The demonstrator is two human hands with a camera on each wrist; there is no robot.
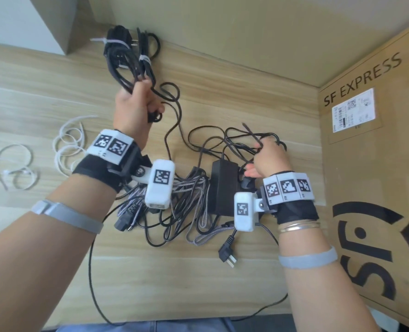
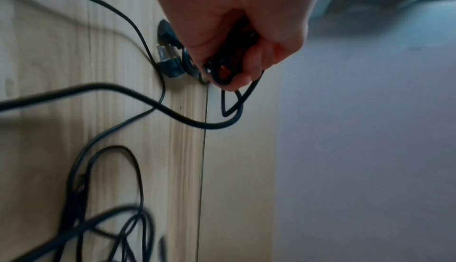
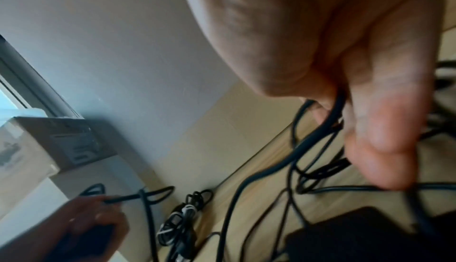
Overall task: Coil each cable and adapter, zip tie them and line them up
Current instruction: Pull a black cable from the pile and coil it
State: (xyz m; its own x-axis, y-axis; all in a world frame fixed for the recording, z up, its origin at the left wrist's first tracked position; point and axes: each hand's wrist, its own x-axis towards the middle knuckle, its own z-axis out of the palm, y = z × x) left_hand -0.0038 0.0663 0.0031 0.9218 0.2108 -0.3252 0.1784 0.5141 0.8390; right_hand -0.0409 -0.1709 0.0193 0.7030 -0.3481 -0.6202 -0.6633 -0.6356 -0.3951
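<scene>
Above the tangle (image 1: 194, 200), our left hand (image 1: 136, 104) and right hand (image 1: 269, 156) clutch black cable (image 1: 172, 130) in curled fingers; pulling could knot it.

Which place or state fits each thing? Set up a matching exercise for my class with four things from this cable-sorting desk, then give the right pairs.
Things:
1. zip-tied bundle
2. black adapter
3. loose zip ties
4. cardboard box

Places or states:
A. on the desk's left part, white and curled
B. at the far edge by the wall, already bound
C. stands at the right, printed SF EXPRESS
D. in the tangled cables between the wrists

Pairs: 1-B, 2-D, 3-A, 4-C
</scene>
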